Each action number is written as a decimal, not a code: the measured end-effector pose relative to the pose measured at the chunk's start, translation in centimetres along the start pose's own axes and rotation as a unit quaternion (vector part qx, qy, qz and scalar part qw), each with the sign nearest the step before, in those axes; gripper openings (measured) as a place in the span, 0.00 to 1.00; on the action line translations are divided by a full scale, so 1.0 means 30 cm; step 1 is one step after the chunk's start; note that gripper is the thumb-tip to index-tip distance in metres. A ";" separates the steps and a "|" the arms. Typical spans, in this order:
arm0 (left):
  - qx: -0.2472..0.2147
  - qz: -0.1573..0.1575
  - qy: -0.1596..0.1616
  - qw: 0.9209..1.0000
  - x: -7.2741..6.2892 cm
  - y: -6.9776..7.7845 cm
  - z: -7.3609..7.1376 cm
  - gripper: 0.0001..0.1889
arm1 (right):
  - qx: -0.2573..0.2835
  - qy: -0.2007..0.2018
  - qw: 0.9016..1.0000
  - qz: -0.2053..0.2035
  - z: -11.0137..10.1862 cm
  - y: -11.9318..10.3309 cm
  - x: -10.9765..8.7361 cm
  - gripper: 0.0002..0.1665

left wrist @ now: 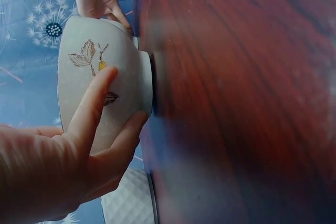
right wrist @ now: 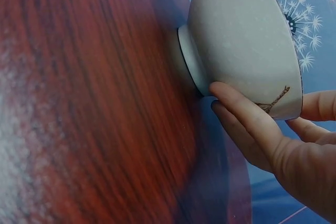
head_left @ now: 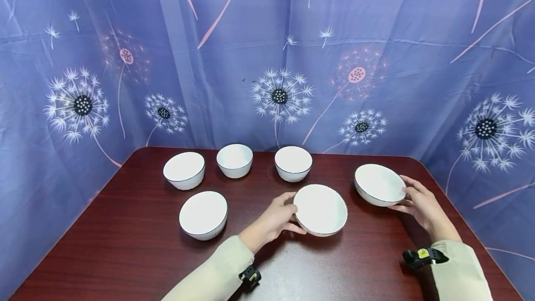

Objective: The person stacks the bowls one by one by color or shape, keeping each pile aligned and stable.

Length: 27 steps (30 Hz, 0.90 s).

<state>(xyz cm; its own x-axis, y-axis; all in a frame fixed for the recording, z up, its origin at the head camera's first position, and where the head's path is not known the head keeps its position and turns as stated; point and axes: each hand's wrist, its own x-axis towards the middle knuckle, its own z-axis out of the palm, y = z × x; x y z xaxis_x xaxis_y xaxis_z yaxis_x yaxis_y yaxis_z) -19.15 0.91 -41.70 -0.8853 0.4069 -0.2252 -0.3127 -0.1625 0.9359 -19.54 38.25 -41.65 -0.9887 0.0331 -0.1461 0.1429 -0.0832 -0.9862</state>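
My left hand [head_left: 279, 217] holds a white bowl [head_left: 321, 210] by its left side, thumb at the rim and fingers along the outer wall. In the left wrist view, that bowl [left wrist: 100, 38] shows a brown leaf print with a yellow spot. Farther right, my right hand [head_left: 424, 203] grips another white bowl [head_left: 379, 184] at its right edge. Its outer wall [right wrist: 241, 40] bears a brown twig print in the right wrist view, with the fingers [right wrist: 247, 114] beneath that print. Both bowls are upright, their feet at or just above the table; I cannot tell which.
Several white bowls with dark rims stand on the dark red wooden table [head_left: 125, 226]: back left [head_left: 185, 170], back middle bowls [head_left: 235, 159] [head_left: 293, 162], and a nearer left bowl [head_left: 203, 215]. A blue dandelion-print curtain [head_left: 234, 73] hangs behind and along both sides.
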 end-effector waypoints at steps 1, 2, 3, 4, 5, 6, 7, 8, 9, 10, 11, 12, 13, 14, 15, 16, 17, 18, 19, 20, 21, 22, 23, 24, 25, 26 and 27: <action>0.001 0.000 0.000 1.000 -0.004 0.002 -0.001 0.29 | 0.000 -0.001 1.000 0.000 0.000 0.000 0.000 0.27; 0.003 0.000 0.000 1.000 -0.007 0.004 -0.002 0.29 | 0.000 -0.001 1.000 -0.001 -0.001 0.000 0.001 0.27; 0.004 -0.001 -0.001 1.000 -0.011 0.006 -0.003 0.30 | 0.000 -0.002 1.000 -0.002 -0.001 0.000 0.000 0.27; 0.006 -0.003 -0.001 1.000 -0.015 0.007 -0.004 0.30 | 0.000 -0.002 1.000 -0.003 -0.001 0.000 0.000 0.26; 0.007 -0.004 -0.002 1.000 -0.018 0.009 -0.004 0.30 | 0.001 -0.002 1.000 -0.005 -0.002 0.001 0.000 0.25; 0.008 -0.005 -0.003 1.000 -0.022 0.010 -0.004 0.30 | 0.002 -0.002 1.000 -0.007 -0.002 0.002 -0.001 0.24; 0.011 -0.007 -0.004 1.000 -0.025 0.011 -0.005 0.30 | 0.004 -0.004 1.000 -0.010 -0.002 0.003 -0.001 0.23; 0.012 -0.008 -0.005 1.000 -0.027 0.011 -0.005 0.30 | 0.007 -0.005 1.000 -0.013 -0.003 0.005 -0.001 0.22; 0.013 -0.009 -0.007 1.000 -0.030 0.011 -0.006 0.30 | 0.009 -0.006 1.000 -0.015 -0.003 0.006 -0.002 0.21; 0.015 -0.010 -0.009 1.000 -0.032 0.011 -0.007 0.30 | 0.012 -0.006 1.000 -0.018 -0.003 0.007 -0.002 0.20; 0.016 -0.010 -0.011 1.000 -0.033 0.010 -0.008 0.30 | 0.015 -0.006 1.000 -0.020 -0.003 0.008 -0.002 0.19; 0.019 -0.010 -0.013 1.000 -0.035 0.010 -0.010 0.30 | 0.016 -0.006 1.000 -0.021 -0.003 0.009 -0.002 0.19; 0.020 -0.011 -0.015 1.000 -0.036 0.009 -0.012 0.29 | 0.016 -0.007 1.000 -0.022 -0.004 0.009 -0.002 0.19; 0.021 -0.010 -0.017 1.000 -0.037 0.009 -0.014 0.29 | 0.017 -0.006 1.000 -0.022 -0.004 0.008 -0.002 0.19; 0.023 -0.010 -0.019 1.000 -0.038 0.009 -0.015 0.29 | 0.017 -0.005 1.000 -0.023 -0.004 0.007 -0.002 0.20; 0.025 -0.010 -0.021 0.999 -0.039 0.009 -0.017 0.29 | 0.017 -0.004 1.000 -0.023 -0.004 0.006 -0.002 0.21; 0.026 -0.009 -0.022 0.999 -0.040 0.009 -0.019 0.29 | 0.015 -0.004 1.000 -0.023 -0.004 0.006 -0.001 0.21; 0.027 -0.009 -0.023 0.999 -0.041 0.009 -0.020 0.29 | 0.015 -0.005 1.000 -0.022 -0.004 0.005 -0.002 0.22; 0.028 -0.009 -0.024 0.999 -0.042 0.010 -0.021 0.29 | 0.013 -0.004 1.000 -0.021 -0.004 0.005 -0.002 0.22; 0.029 -0.009 -0.025 0.999 -0.043 0.010 -0.022 0.29 | 0.012 -0.003 1.000 -0.019 -0.004 0.004 -0.002 0.23; 0.029 -0.009 -0.026 0.999 -0.044 0.010 -0.023 0.29 | 0.011 -0.003 1.000 -0.018 -0.004 0.004 -0.002 0.23; 0.030 -0.008 -0.027 0.999 -0.044 0.010 -0.024 0.30 | 0.010 -0.001 1.000 -0.016 -0.004 0.005 -0.002 0.23; 0.032 -0.008 -0.028 0.999 -0.044 0.010 -0.025 0.30 | 0.009 0.000 1.000 -0.014 -0.004 0.005 -0.001 0.23; 0.034 -0.007 -0.029 0.999 -0.044 0.009 -0.026 0.30 | 0.007 0.001 1.000 -0.012 -0.004 0.006 -0.002 0.24; 0.034 -0.007 -0.030 0.999 -0.043 0.008 -0.028 0.30 | 0.007 0.003 1.000 -0.010 -0.003 0.006 -0.001 0.24; 0.036 -0.007 -0.030 0.999 -0.043 0.006 -0.029 0.30 | 0.008 0.004 1.000 -0.010 -0.003 0.007 -0.001 0.23; 0.036 -0.007 -0.031 0.999 -0.042 0.005 -0.030 0.30 | 0.008 0.005 1.000 -0.009 -0.002 0.007 -0.001 0.23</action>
<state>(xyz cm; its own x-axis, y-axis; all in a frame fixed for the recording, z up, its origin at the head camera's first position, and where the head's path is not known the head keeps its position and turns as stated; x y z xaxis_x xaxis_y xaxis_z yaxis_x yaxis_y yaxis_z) -18.39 -0.42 -41.52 -0.8572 0.4636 -0.2243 -0.2978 -0.0910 0.9503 -19.47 38.29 -41.85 -0.9907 0.0449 -0.1282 0.1233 -0.0982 -0.9875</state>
